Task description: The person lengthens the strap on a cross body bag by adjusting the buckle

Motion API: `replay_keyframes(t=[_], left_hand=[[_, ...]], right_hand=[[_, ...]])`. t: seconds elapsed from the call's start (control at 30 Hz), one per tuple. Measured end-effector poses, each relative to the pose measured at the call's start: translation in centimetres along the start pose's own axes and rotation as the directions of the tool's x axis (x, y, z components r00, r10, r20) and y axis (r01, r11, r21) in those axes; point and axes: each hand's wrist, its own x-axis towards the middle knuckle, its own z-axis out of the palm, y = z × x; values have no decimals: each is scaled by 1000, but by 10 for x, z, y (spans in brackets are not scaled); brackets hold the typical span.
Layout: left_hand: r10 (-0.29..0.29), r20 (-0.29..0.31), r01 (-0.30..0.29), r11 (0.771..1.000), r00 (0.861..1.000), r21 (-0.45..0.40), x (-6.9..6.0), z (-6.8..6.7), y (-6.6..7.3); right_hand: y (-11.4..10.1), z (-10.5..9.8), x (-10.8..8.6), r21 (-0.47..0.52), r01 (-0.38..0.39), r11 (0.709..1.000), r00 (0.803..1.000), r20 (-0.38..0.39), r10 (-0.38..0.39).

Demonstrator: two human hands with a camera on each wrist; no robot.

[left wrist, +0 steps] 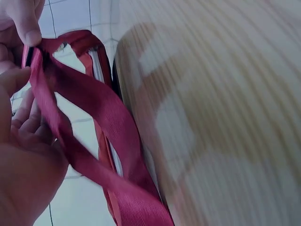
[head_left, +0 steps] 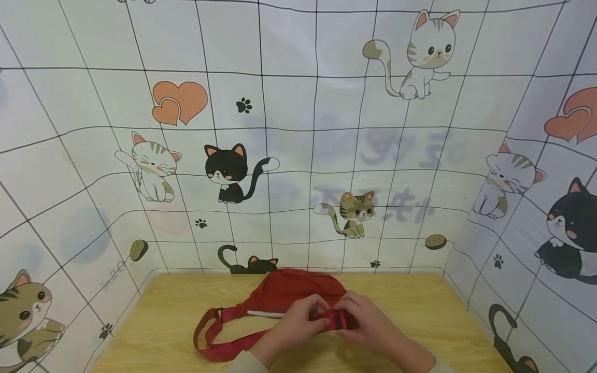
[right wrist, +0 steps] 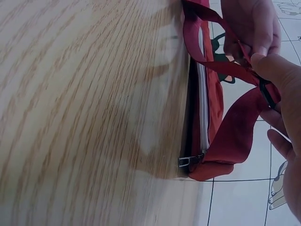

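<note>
Wooden table [head_left: 154, 321] supports, near its back edge, the red bag [head_left: 298, 290], its strap [head_left: 233, 349] partly slack, seemingly so that left hand [head_left: 298, 321], pinching this strap, and right hand [head_left: 368, 318], gripping the black buckle [head_left: 339, 319], may steady it.

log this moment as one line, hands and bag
left hand: pinches red strap; right hand: grips black buckle; red waist bag: on wooden table
</note>
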Motion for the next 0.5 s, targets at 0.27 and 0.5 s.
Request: replay_keyframes(t=[0.27,0.5], left_hand=[[7,25,-8,998,1000,67,-12,-14,-13],[19,57,-25,995,998,95,-8,-13,-12]], right_hand=[[3,0,-2,24,-19,1000,1000,-5,19],[4,-1,-2,36,-6,999,1000,-4,6]])
